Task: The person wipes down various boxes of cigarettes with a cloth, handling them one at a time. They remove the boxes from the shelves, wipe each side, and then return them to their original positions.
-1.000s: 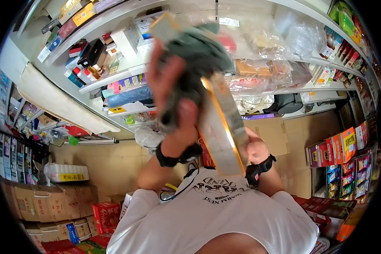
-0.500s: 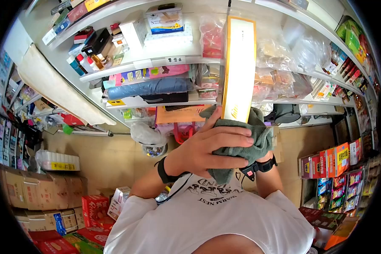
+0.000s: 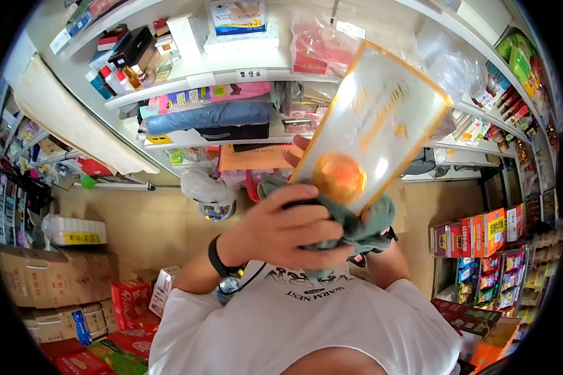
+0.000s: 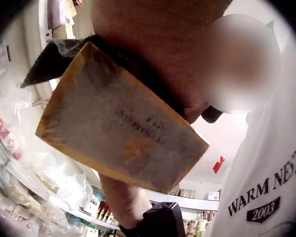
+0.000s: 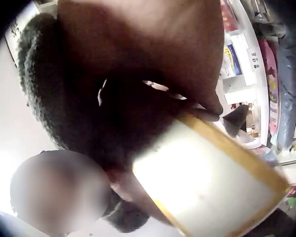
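A flat white box (image 3: pixel 388 119) with gold edges and a round gold emblem is held up in front of the shirt, its top leaning right in the head view. My left hand (image 3: pixel 288 228) grips a grey-green cloth (image 3: pixel 353 231) folded around the box's lower end. Behind the box, my right hand (image 5: pixel 143 39) supports it; fingertips (image 3: pixel 298 150) show past its left edge, while the cloth and box hide the rest. The left wrist view shows a dimmer face of the box with small print and a dark corner of cloth (image 4: pixel 49 64).
Shelves (image 3: pixel 200 81) ahead hold boxes, bottles and plastic-wrapped goods. A bagged bin (image 3: pixel 213 194) stands on the floor below them. Cartons (image 3: pixel 56 275) are stacked at the left, and a rack of snack packets (image 3: pixel 488 275) stands at the right, below red boxes (image 3: pixel 475 234).
The left hand and cloth have come down from the box's upper part to its lower end. The box has turned from its narrow side to its broad emblem face and leaned right.
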A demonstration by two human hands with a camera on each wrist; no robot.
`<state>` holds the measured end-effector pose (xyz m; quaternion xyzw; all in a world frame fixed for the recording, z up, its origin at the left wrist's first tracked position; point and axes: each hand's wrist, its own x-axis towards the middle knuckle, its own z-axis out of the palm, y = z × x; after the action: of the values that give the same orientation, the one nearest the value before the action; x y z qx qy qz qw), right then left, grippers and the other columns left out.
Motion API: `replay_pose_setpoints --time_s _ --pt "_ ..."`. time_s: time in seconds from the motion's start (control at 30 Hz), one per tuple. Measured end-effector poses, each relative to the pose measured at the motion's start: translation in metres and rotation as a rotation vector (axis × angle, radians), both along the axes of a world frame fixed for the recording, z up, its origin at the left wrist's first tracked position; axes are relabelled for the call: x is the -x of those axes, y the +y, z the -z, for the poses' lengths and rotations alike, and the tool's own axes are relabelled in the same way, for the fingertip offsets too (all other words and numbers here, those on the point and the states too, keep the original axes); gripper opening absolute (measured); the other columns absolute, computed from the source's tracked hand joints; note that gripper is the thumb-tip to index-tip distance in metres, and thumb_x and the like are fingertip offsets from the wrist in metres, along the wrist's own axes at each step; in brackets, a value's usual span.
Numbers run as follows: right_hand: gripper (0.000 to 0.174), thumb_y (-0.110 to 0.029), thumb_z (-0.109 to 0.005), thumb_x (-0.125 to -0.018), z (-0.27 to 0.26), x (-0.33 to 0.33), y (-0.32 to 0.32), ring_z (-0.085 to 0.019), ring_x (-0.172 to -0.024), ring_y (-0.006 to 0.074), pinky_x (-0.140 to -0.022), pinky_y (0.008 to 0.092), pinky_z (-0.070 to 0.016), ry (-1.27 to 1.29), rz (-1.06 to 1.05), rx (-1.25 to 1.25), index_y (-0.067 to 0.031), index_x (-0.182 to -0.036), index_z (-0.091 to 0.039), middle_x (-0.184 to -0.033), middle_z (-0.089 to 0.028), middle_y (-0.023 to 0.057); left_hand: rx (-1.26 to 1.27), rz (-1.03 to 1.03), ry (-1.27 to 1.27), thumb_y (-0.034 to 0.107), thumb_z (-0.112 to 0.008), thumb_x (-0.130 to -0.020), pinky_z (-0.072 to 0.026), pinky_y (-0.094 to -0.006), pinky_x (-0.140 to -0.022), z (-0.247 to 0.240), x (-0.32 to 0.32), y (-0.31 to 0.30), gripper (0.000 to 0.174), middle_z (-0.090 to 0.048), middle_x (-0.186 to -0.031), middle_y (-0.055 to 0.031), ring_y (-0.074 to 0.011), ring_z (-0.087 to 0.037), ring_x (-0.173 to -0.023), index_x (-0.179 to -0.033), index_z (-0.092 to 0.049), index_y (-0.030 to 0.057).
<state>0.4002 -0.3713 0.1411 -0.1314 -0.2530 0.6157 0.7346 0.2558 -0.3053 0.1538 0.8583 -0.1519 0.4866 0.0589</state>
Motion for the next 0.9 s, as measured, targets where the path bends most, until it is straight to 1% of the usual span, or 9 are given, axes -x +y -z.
replay_pose_setpoints --time_s 0.13,0.2,0.27,0.33,0.47,0.6,0.7,0.77,0.9 --pt "0.105 -0.068 -0.069 -0.074 0.050 -0.027 -0.022 -0.040 -0.135 0.0307 -0.113 0.0451 -0.0346 -0.705 -0.013 -0.072 -0.0078 -0.150 -0.028 -0.148 -0.038 0.0177 -0.005 -0.088 0.058 0.019 -0.068 -0.073 -0.0433 -0.0387 -0.094 0.000 0.012 0.028 0.031 -0.056 -0.095 0.0100 -0.0133 -0.052 -0.093 -0.099 -0.066 0.0353" --pt "0.092 -0.044 -0.076 -0.080 0.052 -0.033 -0.028 -0.045 -0.131 0.0227 -0.107 0.0389 -0.0405 -0.532 -0.133 0.153 -0.0025 -0.148 -0.031 -0.144 -0.045 0.0093 0.035 -0.201 -0.003 0.019 -0.071 -0.065 -0.0423 -0.0395 -0.091 -0.010 0.012 0.044 0.039 -0.057 -0.097 0.0093 -0.0144 -0.053 -0.093 -0.100 -0.066 0.0337" --pt "0.093 -0.052 -0.075 -0.080 0.052 -0.030 -0.033 -0.048 -0.128 0.0224 -0.105 0.0382 -0.0411 -0.478 -0.106 0.073 -0.0008 -0.146 -0.034 -0.140 -0.050 0.0099 0.083 -0.294 0.063 0.014 -0.072 -0.061 -0.0429 -0.0394 -0.086 -0.025 0.011 0.076 0.045 -0.060 -0.098 0.0048 -0.0167 -0.056 -0.093 -0.103 -0.066 0.0295" --pt "0.101 -0.060 -0.072 -0.079 0.048 -0.025 -0.022 -0.048 -0.128 0.0225 -0.106 0.0387 -0.0397 -0.614 -0.118 0.061 -0.0007 -0.148 -0.029 -0.141 -0.049 0.0116 0.116 -0.360 0.076 0.008 -0.075 -0.069 -0.0458 -0.0369 -0.081 -0.055 0.004 0.104 0.035 -0.061 -0.097 -0.0069 -0.0260 -0.059 -0.089 -0.103 -0.065 0.0083" --pt "0.106 -0.074 -0.066 -0.072 0.048 0.002 -0.008 -0.053 -0.124 0.0235 -0.102 0.0412 -0.0455 -0.533 0.032 0.145 -0.0023 -0.144 -0.036 -0.139 -0.049 0.0125 0.359 -0.235 0.101 0.002 -0.063 -0.087 -0.0459 -0.0285 -0.080 -0.065 -0.009 0.103 0.024 -0.061 -0.096 -0.0087 -0.0230 -0.060 -0.088 -0.110 -0.061 0.0067" --pt "0.075 -0.035 -0.066 -0.084 0.038 -0.015 0.004 -0.051 -0.126 0.0304 -0.107 0.0446 -0.0412 -0.148 0.059 0.155 0.0007 -0.143 -0.037 -0.140 -0.048 0.0181 0.782 -0.154 0.326 -0.001 -0.066 -0.082 -0.0467 -0.0296 -0.089 -0.006 0.009 0.100 0.031 -0.064 -0.111 -0.0086 -0.0176 -0.061 -0.102 -0.112 -0.059 0.0035" --pt "0.071 -0.031 -0.065 -0.084 0.030 -0.016 0.010 -0.050 -0.127 0.0306 -0.107 0.0447 -0.0403 -0.025 0.207 0.100 0.0015 -0.141 -0.039 -0.139 -0.049 0.0182 0.918 -0.098 0.463 0.006 -0.063 -0.089 -0.0443 -0.0278 -0.092 0.024 0.027 0.072 0.022 -0.062 -0.114 -0.0074 -0.0159 -0.059 -0.105 -0.111 -0.061 0.0031" --pt "0.070 -0.028 -0.065 -0.083 0.030 -0.023 0.011 -0.050 -0.126 0.0304 -0.109 0.0442 -0.0389 0.009 0.318 0.050 0.0010 -0.142 -0.038 -0.138 -0.050 0.0168 1.571 -0.031 0.388 0.018 -0.059 -0.095 -0.0408 -0.0287 -0.097 0.042 0.032 0.060 0.027 -0.059 -0.118 -0.0057 -0.0147 -0.054 -0.109 -0.118 -0.059 0.0037" --pt "0.072 -0.020 -0.068 -0.083 0.032 -0.019 0.014 -0.050 -0.126 0.0280 -0.110 0.0426 -0.0375 -0.140 0.539 0.110 -0.0013 -0.143 -0.035 -0.141 -0.047 0.0136 1.529 0.154 0.312 0.038 -0.059 -0.094 -0.0357 -0.0319 -0.103 0.059 0.033 0.052 0.054 -0.054 -0.122 -0.0049 -0.0152 -0.049 -0.114 -0.134 -0.047 0.0039"
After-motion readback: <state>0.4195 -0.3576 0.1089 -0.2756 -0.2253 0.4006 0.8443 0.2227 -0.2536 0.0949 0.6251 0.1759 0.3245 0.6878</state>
